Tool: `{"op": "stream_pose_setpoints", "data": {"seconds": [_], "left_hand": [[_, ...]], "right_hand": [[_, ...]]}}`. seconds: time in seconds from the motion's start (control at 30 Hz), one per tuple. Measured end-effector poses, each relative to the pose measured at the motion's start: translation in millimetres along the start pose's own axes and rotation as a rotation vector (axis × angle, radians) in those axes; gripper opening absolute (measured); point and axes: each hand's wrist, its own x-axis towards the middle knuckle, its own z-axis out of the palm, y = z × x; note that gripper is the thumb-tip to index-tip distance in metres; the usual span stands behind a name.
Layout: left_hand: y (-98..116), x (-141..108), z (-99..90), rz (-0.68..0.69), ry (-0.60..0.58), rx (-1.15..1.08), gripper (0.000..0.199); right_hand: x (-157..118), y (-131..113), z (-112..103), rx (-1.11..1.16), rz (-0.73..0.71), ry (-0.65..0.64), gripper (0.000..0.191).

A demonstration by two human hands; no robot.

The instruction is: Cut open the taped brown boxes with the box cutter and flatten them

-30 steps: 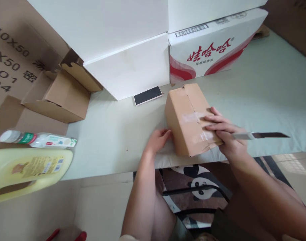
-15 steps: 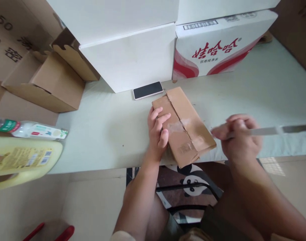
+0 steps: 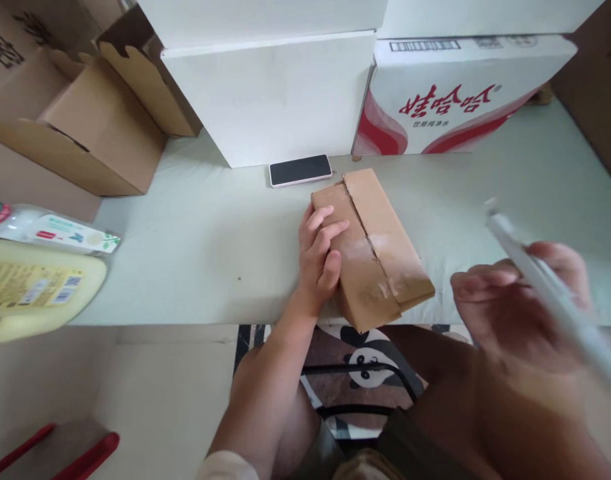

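A small brown cardboard box (image 3: 385,230) lies tilted at the table's front edge, with clear tape across its middle seam and near end. My left hand (image 3: 323,257) grips the box's left side, fingers curled over its top and thumb against it. To the right of the box and apart from it, my right hand (image 3: 520,307) is raised and smeared by motion. It holds a long, slim, pale grey tool (image 3: 540,273), narrow like a knife, with its small tip pointing up and away. Blur hides its exact kind.
A phone (image 3: 300,171) lies behind the box, before stacked white cartons (image 3: 270,100) and a red-and-white carton (image 3: 435,100). To the left are open cardboard boxes (image 3: 105,120), a plastic bottle (image 3: 60,230) and a yellow jug (image 3: 45,280). Below sits a panda-print stool (image 3: 370,367).
My right hand has moved right, away from the box, and turned the tool so its tip points up. My left hand keeps its grip. The view has shifted slightly.
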Motion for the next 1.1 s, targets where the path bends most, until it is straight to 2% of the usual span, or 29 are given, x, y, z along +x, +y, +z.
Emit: {"op": "stream_pose_setpoints", "data": {"seconds": [0.07, 0.13, 0.2, 0.23, 0.3, 0.37, 0.43, 0.5, 0.83, 1.0, 1.1], "left_hand": [[-0.1, 0.2, 0.2, 0.011, -0.004, 0.033, 0.043], [-0.7, 0.2, 0.9, 0.018, -0.003, 0.056, 0.045], [-1.7, 0.1, 2.1, 0.027, 0.007, 0.054, 0.045], [-2.1, 0.0, 2.8, 0.033, 0.014, 0.046, 0.045], [-2.8, 0.1, 3.9, 0.043, 0.026, 0.035, 0.045], [-3.0, 0.2, 4.4, 0.049, 0.031, 0.029, 0.045], [-2.8, 0.5, 4.4, 0.057, 0.027, 0.032, 0.044], [-2.4, 0.8, 4.0, 0.064, 0.017, 0.042, 0.044], [-1.9, 1.9, 5.4, 0.067, 0.017, 0.061, 0.046], [-2.3, 2.1, 5.8, 0.062, 0.028, 0.093, 0.049], [-3.7, 1.0, 6.5, 0.053, 0.037, 0.108, 0.051]], "right_hand": [[-2.6, -3.1, 4.8, 0.003, -0.015, 0.059, 0.026], [-8.0, -8.1, 11.9, -0.02, -0.031, 0.076, 0.02], [-15.2, -15.0, 17.8, -0.051, -0.014, 0.038, 0.011], [-18.6, -18.7, 19.7, -0.086, 0.005, -0.026, 0.008], [-23.9, -25.4, 21.3, -0.263, 0.047, -0.17, 0.006], [-26.2, -29.6, 21.2, -0.491, 0.02, -0.266, 0.011], [-26.3, -31.0, 20.9, -0.667, -0.054, -0.243, 0.015], [-25.6, -30.4, 20.6, -0.736, -0.12, -0.204, 0.015], [-25.7, -22.9, 19.5, -0.717, -0.065, -0.256, 0.018], [-28.9, -38.3, 19.7, -0.72, -0.229, -0.253, 0.014], [-34.7, -50.6, 17.8, -0.721, -0.24, -0.211, 0.028]]}}
